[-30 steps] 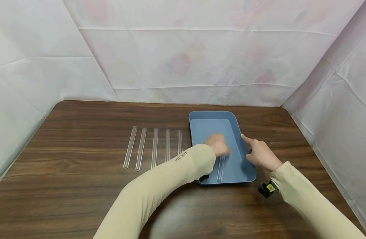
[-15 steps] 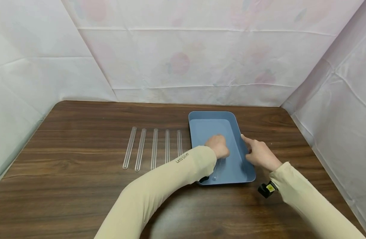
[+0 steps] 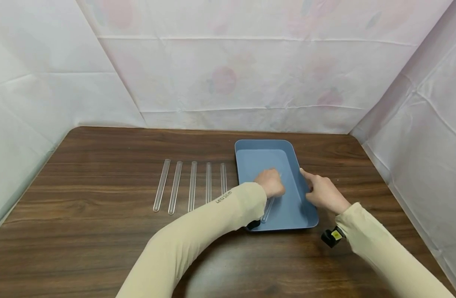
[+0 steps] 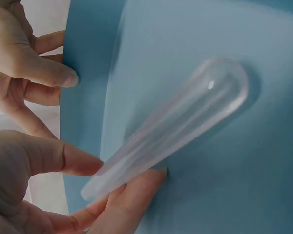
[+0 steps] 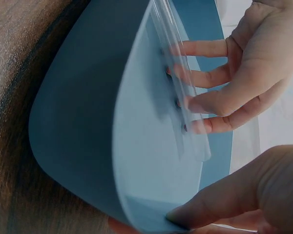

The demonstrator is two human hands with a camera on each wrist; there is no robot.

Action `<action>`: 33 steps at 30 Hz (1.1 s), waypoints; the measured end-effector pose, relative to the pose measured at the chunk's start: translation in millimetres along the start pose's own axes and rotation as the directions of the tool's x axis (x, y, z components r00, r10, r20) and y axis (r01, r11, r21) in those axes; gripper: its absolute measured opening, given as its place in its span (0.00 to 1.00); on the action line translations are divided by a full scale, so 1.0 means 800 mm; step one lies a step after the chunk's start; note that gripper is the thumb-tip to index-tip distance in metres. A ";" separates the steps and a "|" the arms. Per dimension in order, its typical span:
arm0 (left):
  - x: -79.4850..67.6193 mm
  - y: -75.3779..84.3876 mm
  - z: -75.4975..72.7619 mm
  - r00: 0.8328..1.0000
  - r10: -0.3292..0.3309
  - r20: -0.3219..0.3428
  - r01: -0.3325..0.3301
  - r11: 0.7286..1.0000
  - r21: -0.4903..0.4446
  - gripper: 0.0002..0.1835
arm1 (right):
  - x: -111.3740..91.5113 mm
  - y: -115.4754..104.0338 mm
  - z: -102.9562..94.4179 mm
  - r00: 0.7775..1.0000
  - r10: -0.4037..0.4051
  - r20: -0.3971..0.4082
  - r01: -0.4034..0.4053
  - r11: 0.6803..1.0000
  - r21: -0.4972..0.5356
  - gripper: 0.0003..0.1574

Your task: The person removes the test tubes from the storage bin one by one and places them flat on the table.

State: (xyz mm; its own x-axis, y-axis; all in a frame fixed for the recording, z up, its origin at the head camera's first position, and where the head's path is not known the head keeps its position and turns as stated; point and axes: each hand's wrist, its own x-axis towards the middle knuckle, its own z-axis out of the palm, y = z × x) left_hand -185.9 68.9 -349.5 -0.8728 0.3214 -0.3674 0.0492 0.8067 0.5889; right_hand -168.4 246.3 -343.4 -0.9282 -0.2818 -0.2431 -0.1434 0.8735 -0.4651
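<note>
My left hand (image 3: 270, 182) is inside the blue tray (image 3: 298, 207), its thumb and fingers pinching a clear test tube (image 4: 185, 117) near one end. The tube's rounded end points away from the fingers, close over the tray floor; in the head view the hand hides much of it, and its lower end slants toward the front left. At the tray's right side my right hand (image 3: 325, 191) holds the wall, with the thumb inside the rim in the right wrist view. There, the left fingers show through the clear tube.
Left of the tray, several clear test tubes (image 3: 174, 188) lie in a row on the brown wooden table (image 3: 101, 231). My left forearm crosses over the near ends of some. White patterned sheets (image 3: 228, 78) stand behind and at both sides.
In the left hand, the test tube's near end has swung left, so the tube lies more slanted. The left hand has barely shifted; the right hand and tray stay put.
</note>
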 end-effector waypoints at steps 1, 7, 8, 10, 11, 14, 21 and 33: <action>0.000 -0.001 0.000 1.000 -0.004 0.002 0.004 1.000 -0.026 0.21 | 0.000 0.000 0.000 1.000 0.000 0.000 0.000 1.000 0.001 0.49; 0.001 -0.003 -0.002 1.000 -0.008 0.016 0.011 0.988 -0.153 0.18 | -0.001 0.000 0.000 1.000 0.007 0.002 -0.007 1.000 -0.007 0.49; 0.000 -0.003 -0.003 1.000 -0.005 0.015 0.007 0.986 -0.167 0.17 | -0.001 0.000 0.000 1.000 0.006 0.003 -0.006 1.000 -0.009 0.49; -0.002 -0.004 -0.005 1.000 0.002 0.011 0.001 0.982 -0.190 0.14 | -0.001 -0.001 0.000 1.000 0.002 0.003 -0.002 1.000 -0.010 0.49; -0.004 -0.004 -0.005 1.000 0.009 0.009 -0.007 0.979 -0.205 0.13 | -0.001 -0.001 0.000 1.000 0.001 0.002 -0.001 1.000 -0.011 0.49; -0.007 -0.005 -0.008 0.999 0.032 0.015 -0.027 0.965 -0.262 0.08 | -0.001 -0.001 0.000 1.000 -0.007 -0.004 0.007 1.000 -0.013 0.49; -0.009 -0.007 -0.015 0.994 0.081 0.067 -0.047 0.914 -0.404 0.03 | -0.002 -0.001 -0.001 1.000 -0.015 -0.010 0.014 1.000 -0.012 0.49; -0.008 -0.016 -0.026 0.990 0.117 0.085 -0.047 0.819 -0.572 0.11 | -0.003 -0.004 0.000 1.000 0.002 -0.011 -0.002 1.000 -0.010 0.49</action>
State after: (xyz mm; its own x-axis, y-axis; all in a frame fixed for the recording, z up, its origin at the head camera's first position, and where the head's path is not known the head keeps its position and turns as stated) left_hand -190.7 46.4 -339.5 -0.8169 0.4539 -0.3558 -0.1963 0.3612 0.9116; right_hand -166.0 244.1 -341.7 -0.9323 -0.2754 -0.2344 -0.1447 0.8780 -0.4562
